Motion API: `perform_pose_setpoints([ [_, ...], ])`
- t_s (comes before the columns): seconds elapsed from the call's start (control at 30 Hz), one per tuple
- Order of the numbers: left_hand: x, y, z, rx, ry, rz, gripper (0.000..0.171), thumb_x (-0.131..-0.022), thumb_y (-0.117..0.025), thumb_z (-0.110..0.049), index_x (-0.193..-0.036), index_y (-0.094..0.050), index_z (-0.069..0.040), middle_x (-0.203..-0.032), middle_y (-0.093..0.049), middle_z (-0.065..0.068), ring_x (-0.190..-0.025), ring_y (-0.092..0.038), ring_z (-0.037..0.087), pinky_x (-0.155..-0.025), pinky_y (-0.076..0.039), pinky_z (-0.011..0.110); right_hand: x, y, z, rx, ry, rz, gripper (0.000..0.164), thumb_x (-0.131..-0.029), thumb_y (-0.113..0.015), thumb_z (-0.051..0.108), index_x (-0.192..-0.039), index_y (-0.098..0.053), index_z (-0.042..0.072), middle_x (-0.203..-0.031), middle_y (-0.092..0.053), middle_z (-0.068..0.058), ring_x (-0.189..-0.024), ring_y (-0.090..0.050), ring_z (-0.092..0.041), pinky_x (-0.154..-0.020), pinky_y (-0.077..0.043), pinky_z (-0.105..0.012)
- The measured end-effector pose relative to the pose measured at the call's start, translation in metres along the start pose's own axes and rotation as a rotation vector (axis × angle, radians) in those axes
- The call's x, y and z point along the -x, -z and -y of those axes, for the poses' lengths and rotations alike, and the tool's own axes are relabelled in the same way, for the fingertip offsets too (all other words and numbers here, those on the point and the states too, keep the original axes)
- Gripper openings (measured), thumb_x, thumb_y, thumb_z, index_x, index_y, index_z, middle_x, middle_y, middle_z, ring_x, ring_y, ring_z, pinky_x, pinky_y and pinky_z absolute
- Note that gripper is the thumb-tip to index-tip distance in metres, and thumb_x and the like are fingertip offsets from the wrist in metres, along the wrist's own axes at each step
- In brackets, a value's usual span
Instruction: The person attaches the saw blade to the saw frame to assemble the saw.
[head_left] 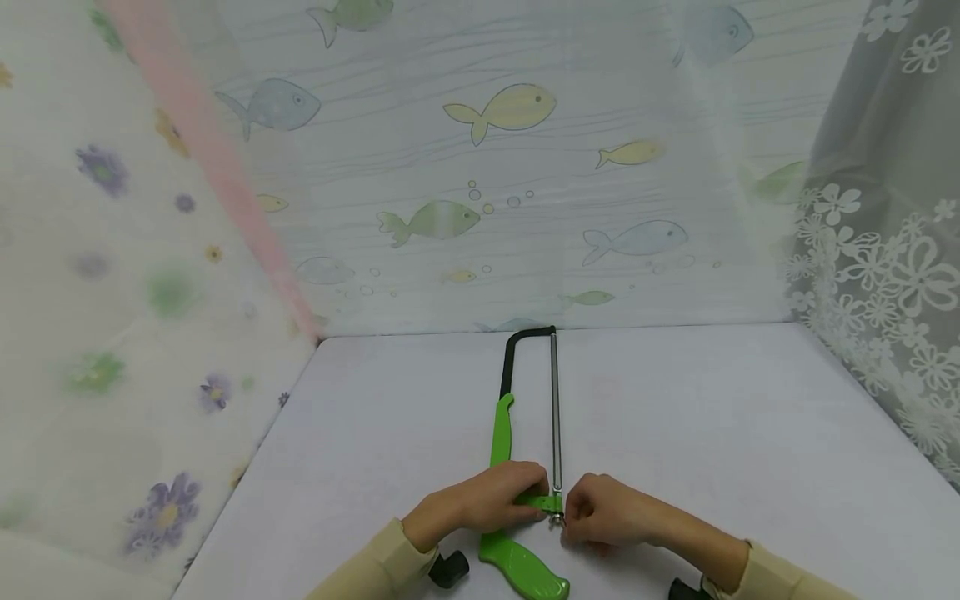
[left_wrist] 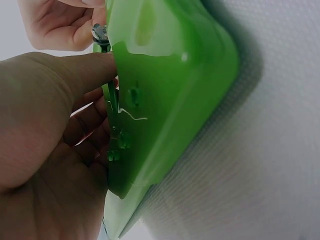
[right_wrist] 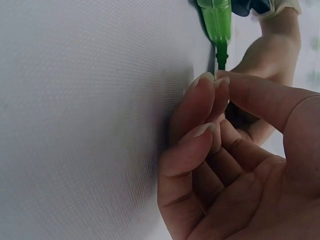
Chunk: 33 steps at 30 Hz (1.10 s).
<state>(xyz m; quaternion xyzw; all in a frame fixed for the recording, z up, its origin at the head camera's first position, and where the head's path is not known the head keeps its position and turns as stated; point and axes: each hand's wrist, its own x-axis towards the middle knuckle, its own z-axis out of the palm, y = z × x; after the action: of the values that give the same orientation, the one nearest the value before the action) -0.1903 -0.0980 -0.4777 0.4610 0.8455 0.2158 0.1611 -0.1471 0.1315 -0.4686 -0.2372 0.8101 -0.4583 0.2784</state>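
A hacksaw (head_left: 501, 433) lies on the white table, with its black frame end away from me and its green handle (head_left: 525, 568) close to me. Its blade (head_left: 556, 408) runs along the right side. My left hand (head_left: 504, 495) grips the green lower arm of the frame, thumb on the near side, as the left wrist view also shows. At the blade's near end sits a small metal wing nut (left_wrist: 100, 33). Beside it my right hand (head_left: 613, 510) has thumb and fingertips drawn together, pinching at the nut's edge; the fingers partly hide the contact.
The white table (head_left: 712, 400) spreads to both sides of the saw. Behind it hangs a curtain (head_left: 525, 183) printed with fish. Flowered cloth (head_left: 150, 333) stands at the left, and a grey lace curtain (head_left: 892, 217) at the right.
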Motion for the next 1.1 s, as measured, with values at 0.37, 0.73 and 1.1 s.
perform_pose_setpoints([
  [0.37, 0.0002, 0.0015, -0.0005, 0.009, 0.007, 0.009, 0.010, -0.101, -0.068, -0.022, -0.105, -0.060, -0.018, -0.095, -0.057, -0.014, -0.086, -0.050, -0.002, -0.079, -0.045, 0.015, -0.0051, -0.0020, 0.0022, -0.023, -0.036, 0.007, 0.033, -0.094, -0.074, 0.027, -0.068, -0.072, 0.007, -0.055, -0.065, -0.004, -0.043, -0.053, -0.009, -0.043, -0.040, -0.023],
  [0.73, 0.0004, 0.0014, 0.0001, 0.011, 0.006, 0.013, 0.010, -0.100, -0.068, -0.020, -0.106, -0.060, -0.017, -0.097, -0.058, -0.014, -0.087, -0.051, -0.002, -0.080, -0.045, 0.015, -0.0054, -0.0044, 0.0051, -0.014, -0.054, -0.019, 0.035, -0.095, -0.072, 0.025, -0.066, -0.071, 0.005, -0.056, -0.067, -0.008, -0.041, -0.053, -0.009, -0.042, -0.040, -0.023],
  [1.1, 0.0010, 0.0005, -0.0015, 0.006, 0.008, 0.008, 0.010, -0.101, -0.068, -0.021, -0.105, -0.060, -0.017, -0.096, -0.057, -0.014, -0.085, -0.050, -0.001, -0.078, -0.045, 0.015, 0.0005, 0.0015, 0.0032, 0.014, -0.032, -0.006, 0.023, -0.095, -0.069, 0.017, -0.074, -0.070, 0.007, -0.062, -0.066, -0.004, -0.050, -0.056, -0.011, -0.047, -0.043, -0.024],
])
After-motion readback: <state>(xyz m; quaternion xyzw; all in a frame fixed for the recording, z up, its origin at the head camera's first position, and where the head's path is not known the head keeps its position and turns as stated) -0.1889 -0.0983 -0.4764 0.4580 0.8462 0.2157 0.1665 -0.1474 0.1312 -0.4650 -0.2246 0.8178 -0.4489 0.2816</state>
